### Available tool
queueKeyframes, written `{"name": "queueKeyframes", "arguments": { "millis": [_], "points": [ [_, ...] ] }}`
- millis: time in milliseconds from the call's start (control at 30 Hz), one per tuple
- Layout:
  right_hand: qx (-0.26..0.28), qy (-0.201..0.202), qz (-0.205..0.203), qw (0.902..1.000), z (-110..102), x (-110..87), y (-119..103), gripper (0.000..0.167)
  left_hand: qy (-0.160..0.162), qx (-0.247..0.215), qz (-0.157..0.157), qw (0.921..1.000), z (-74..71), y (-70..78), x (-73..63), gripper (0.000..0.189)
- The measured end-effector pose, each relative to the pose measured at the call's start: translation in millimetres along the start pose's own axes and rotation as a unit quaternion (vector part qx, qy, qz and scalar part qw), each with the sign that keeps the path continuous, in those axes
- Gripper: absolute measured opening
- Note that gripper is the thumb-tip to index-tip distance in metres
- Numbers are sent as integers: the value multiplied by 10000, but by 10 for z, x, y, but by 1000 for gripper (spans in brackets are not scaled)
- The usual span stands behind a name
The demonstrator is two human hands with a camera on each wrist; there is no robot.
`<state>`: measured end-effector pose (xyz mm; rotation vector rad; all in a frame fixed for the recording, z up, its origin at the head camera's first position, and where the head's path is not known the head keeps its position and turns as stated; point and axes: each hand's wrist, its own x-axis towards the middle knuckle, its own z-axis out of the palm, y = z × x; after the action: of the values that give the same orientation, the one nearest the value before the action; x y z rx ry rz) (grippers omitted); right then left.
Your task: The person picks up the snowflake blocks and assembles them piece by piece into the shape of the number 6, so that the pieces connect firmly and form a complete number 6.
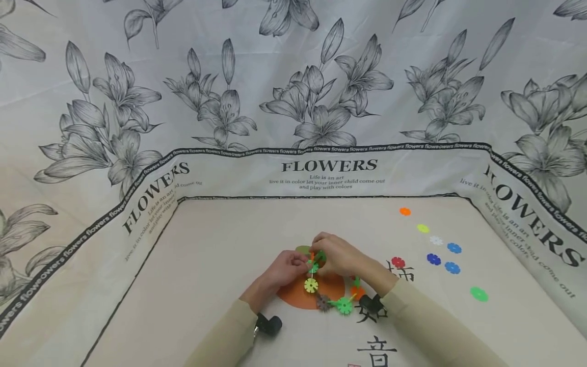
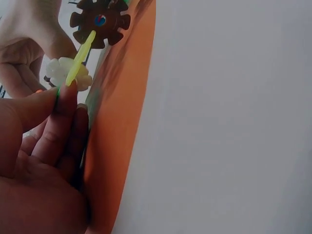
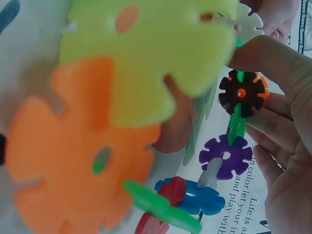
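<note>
Slotted plastic snowflake discs are joined into a curving chain. In the head view its yellow disc (image 1: 311,285), brown disc (image 1: 323,303) and bright green disc (image 1: 344,306) lie over the orange printed circle (image 1: 293,294). Thumb and index finger of my left hand (image 1: 289,267) pinch a green disc (image 2: 57,100), seen edge-on. My right hand (image 1: 337,255) grips the chain close beside it, thumb and fingers around a dark disc (image 3: 241,93). Below that dark disc hang a purple disc (image 3: 225,156) and a blue disc (image 3: 197,195). A white disc (image 3: 246,24) shows between the hands.
Loose discs lie to the right on the table: orange (image 1: 405,211), yellow (image 1: 423,229), white (image 1: 436,240), red (image 1: 398,262), green (image 1: 479,294) and several blue ones (image 1: 433,259). A printed cloth wall (image 1: 229,176) borders the table at the back and sides.
</note>
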<state>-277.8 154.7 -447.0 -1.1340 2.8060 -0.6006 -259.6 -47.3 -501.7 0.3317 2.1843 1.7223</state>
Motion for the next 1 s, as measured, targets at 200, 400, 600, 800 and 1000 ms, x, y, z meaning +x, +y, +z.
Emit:
{"name": "queueKeyframes", "arguments": {
  "millis": [200,400,600,800,1000],
  "points": [
    [31,-101,100,9999,5,-3,5,34,-228,200,-146,9994,-41,4,6,19],
    [-331,33,131,9994,3,-21,-14,34,-350,389,-75,9986,-67,-6,34,23],
    [-469,123,345,9982,-68,-176,18,61,-291,446,-40,9986,-72,-12,57,22],
    [-267,523,768,9953,-293,-531,261,51,-241,429,64,9988,-66,-9,37,21],
    [506,771,1228,9881,-515,-912,695,36,-213,358,95,9991,-58,-14,19,19]
  ]
}}
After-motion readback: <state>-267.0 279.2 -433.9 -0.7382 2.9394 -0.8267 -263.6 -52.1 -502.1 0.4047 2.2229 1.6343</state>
